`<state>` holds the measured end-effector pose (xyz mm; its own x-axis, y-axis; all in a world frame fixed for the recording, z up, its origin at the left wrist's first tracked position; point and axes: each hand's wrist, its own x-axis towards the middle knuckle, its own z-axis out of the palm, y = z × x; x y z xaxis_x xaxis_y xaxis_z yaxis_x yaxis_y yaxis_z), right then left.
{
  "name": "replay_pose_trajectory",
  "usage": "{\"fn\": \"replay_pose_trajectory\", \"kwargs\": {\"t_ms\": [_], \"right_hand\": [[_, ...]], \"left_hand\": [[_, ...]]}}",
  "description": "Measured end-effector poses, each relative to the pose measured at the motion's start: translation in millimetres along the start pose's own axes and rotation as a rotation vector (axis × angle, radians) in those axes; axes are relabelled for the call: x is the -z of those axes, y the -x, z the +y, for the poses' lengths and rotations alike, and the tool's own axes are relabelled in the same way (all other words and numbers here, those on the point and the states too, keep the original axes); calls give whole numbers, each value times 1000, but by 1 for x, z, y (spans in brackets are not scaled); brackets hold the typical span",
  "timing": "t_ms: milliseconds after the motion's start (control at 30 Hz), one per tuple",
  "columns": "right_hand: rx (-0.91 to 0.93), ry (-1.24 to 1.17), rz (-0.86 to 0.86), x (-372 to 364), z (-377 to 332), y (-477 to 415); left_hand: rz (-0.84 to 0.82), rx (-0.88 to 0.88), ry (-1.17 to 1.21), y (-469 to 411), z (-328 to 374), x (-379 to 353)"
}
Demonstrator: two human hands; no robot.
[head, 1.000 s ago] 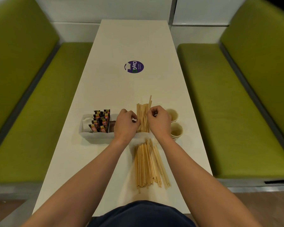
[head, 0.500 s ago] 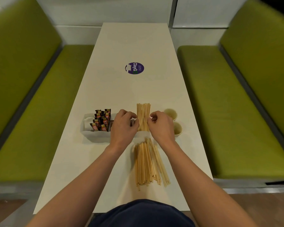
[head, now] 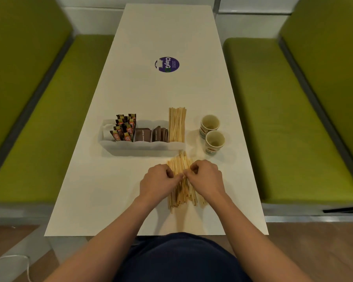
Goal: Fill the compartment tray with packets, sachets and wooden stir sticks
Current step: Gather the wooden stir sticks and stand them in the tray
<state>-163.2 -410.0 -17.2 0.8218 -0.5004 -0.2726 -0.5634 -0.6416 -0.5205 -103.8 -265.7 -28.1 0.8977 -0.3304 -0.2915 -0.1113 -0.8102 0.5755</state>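
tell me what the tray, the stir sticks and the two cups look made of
The compartment tray looks like frosted white plastic: milky, matte walls with a moulded scalloped rim. The stir sticks look like bare, unfinished wood: thin flat strips, pale tan and dull. The cups are probably paper: thin rims, printed outside, plain beige inside. Any coating cannot be judged.

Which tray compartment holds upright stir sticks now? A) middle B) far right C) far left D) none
B: the upright stir sticks stand in the compartment tray's rightmost section, beside the brown sachets; the loose pile lies outside, in front of it.
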Motion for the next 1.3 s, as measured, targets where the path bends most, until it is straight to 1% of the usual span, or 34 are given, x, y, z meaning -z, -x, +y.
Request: {"fn": "replay_pose_trajectory", "kwargs": {"t_ms": [200,333,567,667,800,900,1000,1067,1167,1233,1300], "right_hand": [[-48,20,-17,-6,-7,-4],[-108,-65,-21,-6,-6,-6],[-153,-181,-29,-3,-5,-5],[-152,-207,-42,-1,-4,-6],[-147,-264,-48,4,-4,-5],[-120,-357,-22,9,-2,-2],[-86,-467,11,16,0,0],[-68,-537,36,22,-1,2],[-31,-648,70,31,-5,3],[-10,-709,96,35,-9,3],[4,-744,129,39,-12,1]], "left_hand": [[-15,82,26,1,7,-1],[-25,133,127,-2,6,2],[-76,192,279,-2,5,13],[-115,228,321,-2,5,18],[-138,231,389,-4,5,26],[-142,193,425,-5,8,37],[-102,65,498,-10,18,54],[-30,-26,528,-20,30,68],[93,-118,563,-44,50,85],[155,-161,546,-62,62,90],[202,-169,497,-81,68,89]]}}
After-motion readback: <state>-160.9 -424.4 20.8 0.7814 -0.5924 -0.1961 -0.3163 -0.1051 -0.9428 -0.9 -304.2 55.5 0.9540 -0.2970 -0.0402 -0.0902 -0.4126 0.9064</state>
